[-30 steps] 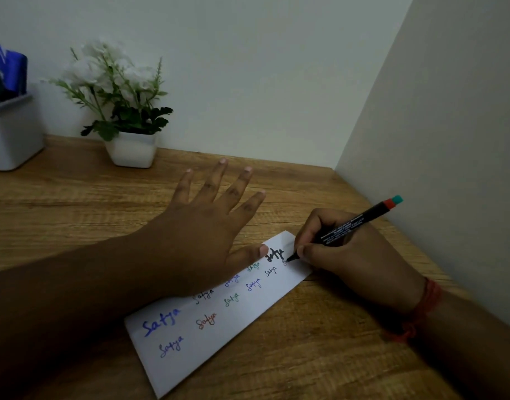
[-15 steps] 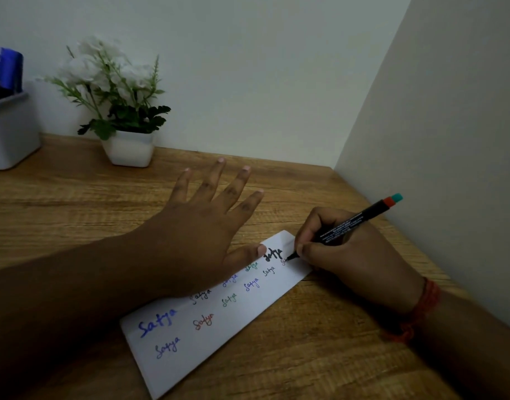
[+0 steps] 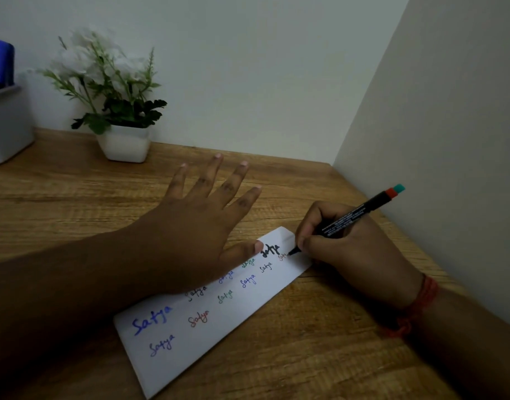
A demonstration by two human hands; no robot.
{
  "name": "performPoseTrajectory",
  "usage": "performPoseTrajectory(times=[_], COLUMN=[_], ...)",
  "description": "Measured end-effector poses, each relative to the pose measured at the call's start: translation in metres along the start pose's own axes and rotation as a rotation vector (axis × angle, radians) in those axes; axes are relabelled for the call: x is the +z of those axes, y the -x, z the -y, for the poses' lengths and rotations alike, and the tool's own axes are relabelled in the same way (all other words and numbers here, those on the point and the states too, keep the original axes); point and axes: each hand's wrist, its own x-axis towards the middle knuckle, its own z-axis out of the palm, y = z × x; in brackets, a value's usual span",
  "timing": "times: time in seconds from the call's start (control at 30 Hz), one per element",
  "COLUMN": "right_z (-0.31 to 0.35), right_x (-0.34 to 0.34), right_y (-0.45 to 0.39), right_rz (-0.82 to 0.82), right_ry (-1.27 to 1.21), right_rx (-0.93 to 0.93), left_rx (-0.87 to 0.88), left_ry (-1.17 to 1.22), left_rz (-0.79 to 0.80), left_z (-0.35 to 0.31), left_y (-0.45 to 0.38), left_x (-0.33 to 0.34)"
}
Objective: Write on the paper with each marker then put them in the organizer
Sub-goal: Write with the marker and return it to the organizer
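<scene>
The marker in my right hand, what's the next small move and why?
Probably finish the word: the marker tip touches the paper at a barely started word, the right hand grips it, and the left hand lies flat on the sheet. The organizer comes afterwards.

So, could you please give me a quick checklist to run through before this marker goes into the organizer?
1. Marker gripped by right hand: ok.
2. Tip lifted off the paper: not ok, it looks to be touching.
3. Left hand flat on the paper: ok.
4. Cap on the marker: not ok, tip bare.
5. Free slot in the organizer: cannot tell, mostly out of frame.
</scene>
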Motion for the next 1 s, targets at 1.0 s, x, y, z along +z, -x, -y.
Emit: performPoseTrajectory(times=[1.0], right_z=[-0.008], right_x=[-0.001], right_y=[-0.013], right_rz=[-0.195], right_ry=[-0.216], right_rx=[-0.103], left_rx=[0.153], left_ry=[-0.045], left_rz=[-0.025], left_z=[0.007], left_y=[0.000], left_x=[-0.009])
